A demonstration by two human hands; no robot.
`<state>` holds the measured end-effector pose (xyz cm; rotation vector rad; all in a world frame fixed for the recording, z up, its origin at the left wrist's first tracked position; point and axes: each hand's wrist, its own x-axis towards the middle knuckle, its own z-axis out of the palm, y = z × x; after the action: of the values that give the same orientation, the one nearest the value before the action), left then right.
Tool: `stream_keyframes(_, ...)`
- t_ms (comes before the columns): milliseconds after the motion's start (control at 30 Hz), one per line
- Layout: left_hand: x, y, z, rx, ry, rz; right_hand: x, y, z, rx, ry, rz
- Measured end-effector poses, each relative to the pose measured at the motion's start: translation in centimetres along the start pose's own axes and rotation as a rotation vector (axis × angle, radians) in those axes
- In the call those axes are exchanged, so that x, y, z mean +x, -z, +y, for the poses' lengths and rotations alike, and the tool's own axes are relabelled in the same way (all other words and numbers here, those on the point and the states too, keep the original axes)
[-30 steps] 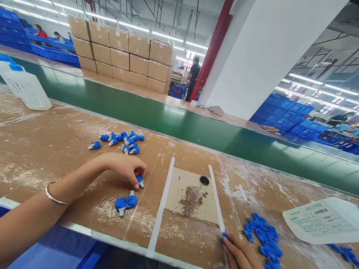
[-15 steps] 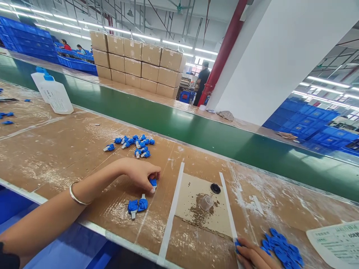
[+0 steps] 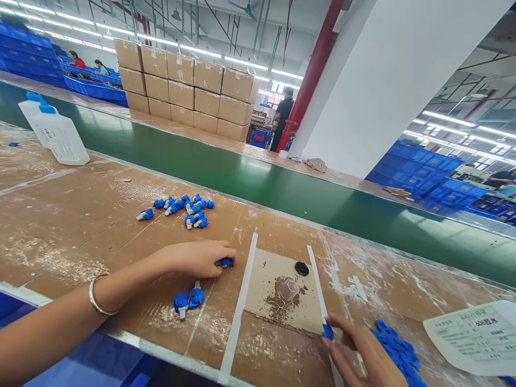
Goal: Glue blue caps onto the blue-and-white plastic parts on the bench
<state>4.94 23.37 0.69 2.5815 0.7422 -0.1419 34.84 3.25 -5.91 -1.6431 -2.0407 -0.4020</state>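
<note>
My left hand [image 3: 203, 258] is closed on a small blue part [image 3: 226, 262] just above the table, left of the taped cardboard. My right hand [image 3: 365, 352] pinches a flat blue piece [image 3: 328, 331] by the cardboard's lower right corner. Near my left wrist lie blue parts with pale grey tabs [image 3: 188, 299]. Several more such parts [image 3: 187, 207] form a loose group farther back. Beside my right hand is a pile of flat blue pieces [image 3: 397, 349]. On the wet-stained cardboard [image 3: 258, 301] stand a small clear cup [image 3: 288, 290] and a black round cap [image 3: 301, 268].
White bottles with blue caps [image 3: 60, 134] stand at the left, and a labelled white bottle [image 3: 475, 336] lies at the right. Behind the table runs a green conveyor belt [image 3: 193, 156]. Stacked cartons [image 3: 181, 91], a red pipe [image 3: 310, 70] and other people are beyond.
My left hand has turned over the blue part and lifted slightly to the right. My right hand has moved into view with the flat blue piece, up beside the cardboard. The view shifted.
</note>
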Motion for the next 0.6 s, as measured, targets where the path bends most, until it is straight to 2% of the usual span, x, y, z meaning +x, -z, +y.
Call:
stream_keyframes(100,0.3,-0.6,0.2,0.018,-0.03,0.046,2.1,-0.8,-1.4,0.134,-0.159,0.041)
stream_keyframes(233,0.8,-1.3,0.4,0.072,-0.1,0.151,4.9,-2.9,-2.1,0.256,-0.156,0.038)
stream_keyframes(300,0.9,-1.5,0.7,0.015,-0.128,0.186,5.4,-3.7,-2.0,0.29,-0.17,0.015)
stream_keyframes(467,1.1,-2.3,1.6,-0.414,-0.134,0.228,4.8,-4.1,-3.1,0.48,-0.314,0.011)
stream_keyframes(600,1.4,-3.6,2.6,-0.986,-0.144,0.079,4.3,-4.0,-5.9,0.949,-0.628,0.103)
